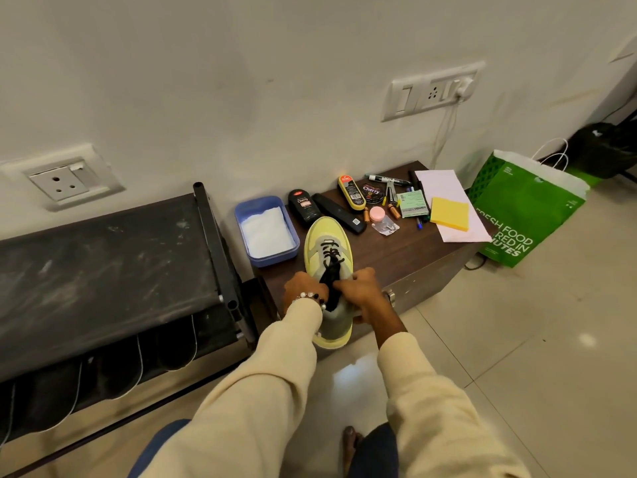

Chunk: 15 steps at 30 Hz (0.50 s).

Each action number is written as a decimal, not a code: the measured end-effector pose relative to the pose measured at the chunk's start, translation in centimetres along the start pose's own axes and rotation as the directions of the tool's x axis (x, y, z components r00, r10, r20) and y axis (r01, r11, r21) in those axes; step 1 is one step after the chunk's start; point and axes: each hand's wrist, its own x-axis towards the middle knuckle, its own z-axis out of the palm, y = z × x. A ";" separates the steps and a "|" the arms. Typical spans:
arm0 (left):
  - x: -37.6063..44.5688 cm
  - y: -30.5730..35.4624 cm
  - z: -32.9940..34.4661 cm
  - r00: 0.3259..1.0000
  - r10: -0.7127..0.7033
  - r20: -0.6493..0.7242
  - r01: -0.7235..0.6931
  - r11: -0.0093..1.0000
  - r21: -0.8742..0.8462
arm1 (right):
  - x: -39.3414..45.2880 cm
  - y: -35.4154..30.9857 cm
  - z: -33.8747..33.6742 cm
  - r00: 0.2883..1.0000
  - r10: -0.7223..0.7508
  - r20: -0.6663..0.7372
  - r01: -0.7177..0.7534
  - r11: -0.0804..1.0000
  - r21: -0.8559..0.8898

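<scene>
Your yellow-green sneaker (327,243) lies on the dark wooden tabletop (406,260). Its toe points at the wall and its heel hangs out past the front edge, toward you. The black laces (331,257) run up the middle to where both your hands meet.

Your left hand (303,288), with a bead bracelet at the wrist, has its fingers curled in on the left edge of the sneaker's opening. Your right hand (363,293) has its fingers bent tight and pinches the laces at the tongue.

Just left of the toe sits a blue tub (267,229) holding something white. Beyond the toe are a black Cherry polish bottle (303,207), a long black case (339,213), a yellow Kiwi applicator (351,192) and a round Cherry polish tin (371,193). Farther right, a yellow pad (450,213) rests on white paper (444,182). A green paper bag (527,208) stands on the floor past the tabletop's right end, and a dark shoe rack (103,263) stands on your left.
</scene>
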 end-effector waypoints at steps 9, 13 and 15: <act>-0.4 -1.5 -1.2 0.975 0.012 0.221 0.065 0.939 -0.337 | -1.6 -0.7 -0.7 0.996 -0.009 0.094 0.001 0.996 0.086; -1.2 -1.6 -1.9 0.973 0.010 0.230 0.094 0.894 -0.437 | -1.0 -0.3 0.3 0.990 -0.120 -0.077 0.115 0.991 -0.066; -0.9 -1.5 -1.8 0.976 -0.004 0.220 0.117 0.858 -0.501 | -1.0 -0.2 0.6 0.980 -0.161 -0.114 0.145 0.980 -0.138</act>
